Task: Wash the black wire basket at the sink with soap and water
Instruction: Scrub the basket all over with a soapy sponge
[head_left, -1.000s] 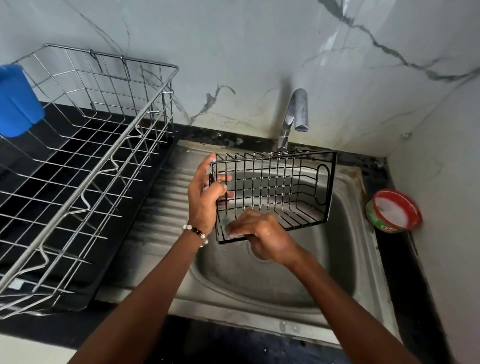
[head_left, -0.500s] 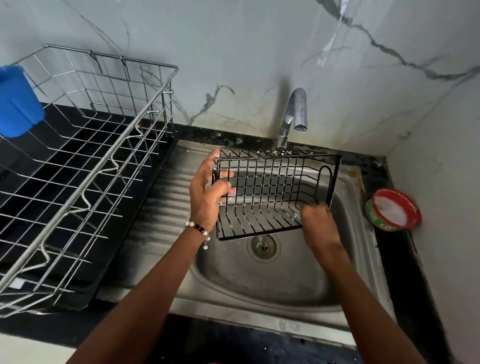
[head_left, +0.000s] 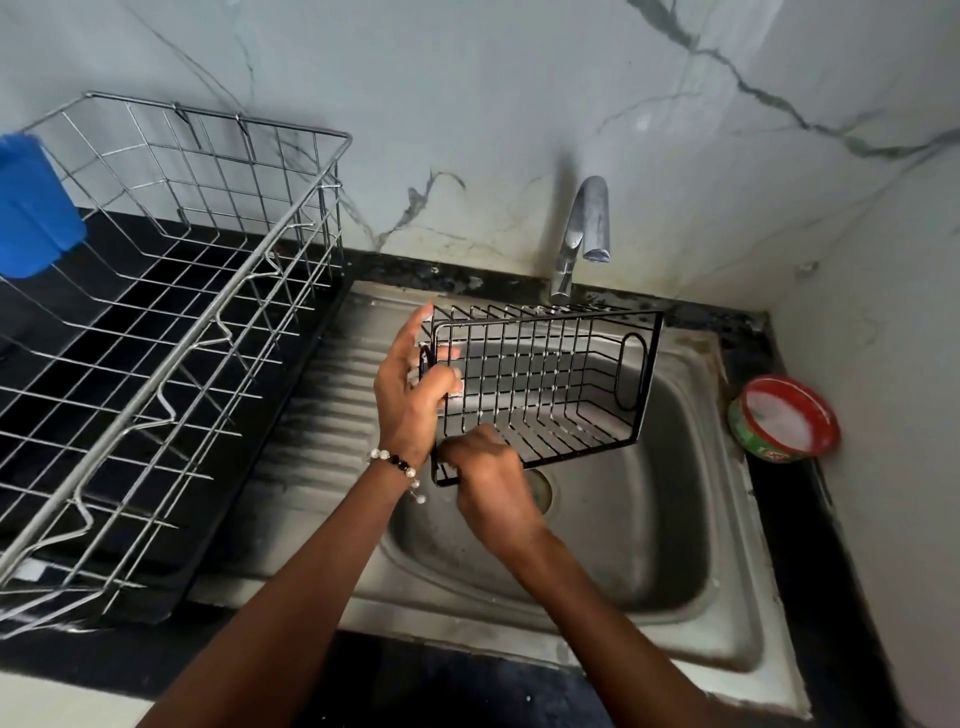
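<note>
A black wire basket (head_left: 540, 384) is held tipped on its side above the bowl of a steel sink (head_left: 675, 519), its open top facing the camera and its far long edge just below the tap (head_left: 589, 228), which shows no water running. The left hand (head_left: 410, 395) grips the basket's left end, thumb and fingers curled round the wires there with the forefinger raised. The right hand (head_left: 488, 483) is pressed to the near lower-left corner of the basket with its fingers bent against the frame; whether it holds a sponge or cloth cannot be told, as the palm side is hidden.

The work appears to be the scrubbing stage, with the rub now at that lower corner. The next move would likely call for working along the remaining wires, turning the basket to reach its other faces, then opening the tap to rinse.

The basket is a thin-wired rectangular frame with closely spaced bars and an oval loop handle on its right end. Small pale beads, perhaps suds or drops, cling to some wires.

On the counter at the sink's right edge sits a round red-rimmed tub of white soap paste (head_left: 784, 418). Left of the draining board stands a large silver wire dish rack (head_left: 171, 322), with a blue plastic container (head_left: 31, 208) at its far left edge.
</note>
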